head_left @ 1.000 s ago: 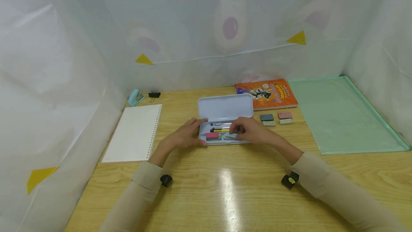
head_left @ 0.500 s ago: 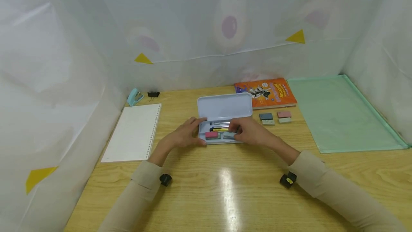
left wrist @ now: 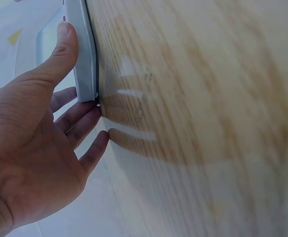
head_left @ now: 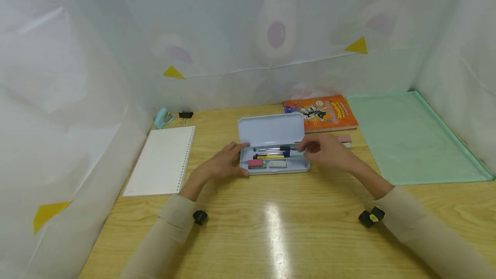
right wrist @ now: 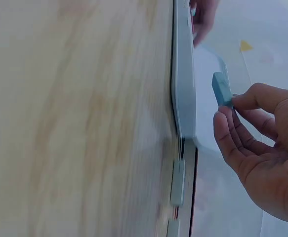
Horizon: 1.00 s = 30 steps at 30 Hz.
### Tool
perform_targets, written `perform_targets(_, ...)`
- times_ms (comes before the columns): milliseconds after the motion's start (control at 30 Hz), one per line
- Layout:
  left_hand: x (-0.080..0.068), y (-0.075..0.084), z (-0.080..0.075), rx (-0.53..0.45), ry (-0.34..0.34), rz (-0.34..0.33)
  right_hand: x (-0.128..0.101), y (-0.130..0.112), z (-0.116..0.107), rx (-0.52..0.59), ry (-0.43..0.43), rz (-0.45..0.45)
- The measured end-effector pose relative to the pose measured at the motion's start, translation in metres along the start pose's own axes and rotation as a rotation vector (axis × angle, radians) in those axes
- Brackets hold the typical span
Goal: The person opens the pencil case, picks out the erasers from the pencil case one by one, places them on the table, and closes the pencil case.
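Note:
An open pale-blue pencil case (head_left: 298,168) lies on the table with its lid (head_left: 271,129) tilted back. My left hand (head_left: 222,161) grips its left end, thumb against the front wall and fingers behind, as the left wrist view shows. Above the case's right end, my right hand (head_left: 327,152) pinches a light blue-green eraser (right wrist: 222,89) between thumb and fingertips. Inside the case, a pink eraser (head_left: 255,163) and a whitish eraser (head_left: 277,164) occupy the front compartment. Several pens (head_left: 271,156), one yellow, lie behind them.
An orange book (head_left: 329,113) lies behind the case, with a pink eraser (head_left: 343,138) in front of it, partly hidden. A green sheet (head_left: 418,141) covers the right side. Left are a notebook (head_left: 160,160), a stapler (head_left: 162,117) and a binder clip (head_left: 186,115).
My right hand has lifted the light blue-green eraser from the front compartment and moved right, uncovering the whitish eraser and pens. My left hand has stayed at the case.

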State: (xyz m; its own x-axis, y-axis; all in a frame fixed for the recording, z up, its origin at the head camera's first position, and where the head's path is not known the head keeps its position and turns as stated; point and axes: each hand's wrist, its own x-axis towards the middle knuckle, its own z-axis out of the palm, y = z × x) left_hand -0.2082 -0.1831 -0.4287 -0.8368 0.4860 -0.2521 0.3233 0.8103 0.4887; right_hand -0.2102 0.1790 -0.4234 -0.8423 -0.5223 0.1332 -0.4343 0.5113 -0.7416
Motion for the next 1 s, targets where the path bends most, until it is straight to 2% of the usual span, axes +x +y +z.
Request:
perform_targets(200,0.001,-0.001,0.000,0.001,0.004,0.004,-0.017,0.016,-0.025,-0.059,0.046,0.033)
perform_targets(433,0.001,-0.002,0.001,0.003,0.010,0.019,-0.033,0.031,-0.043,-0.100,0.040,0.041)
perform_targets(700,0.001,-0.003,0.001,0.011,0.013,0.019,-0.039,0.040,-0.046,-0.118,-0.006,0.036)
perform_targets(1000,0.002,-0.003,0.001,0.004,0.015,0.022,-0.035,0.042,-0.044,-0.135,-0.001,0.023)
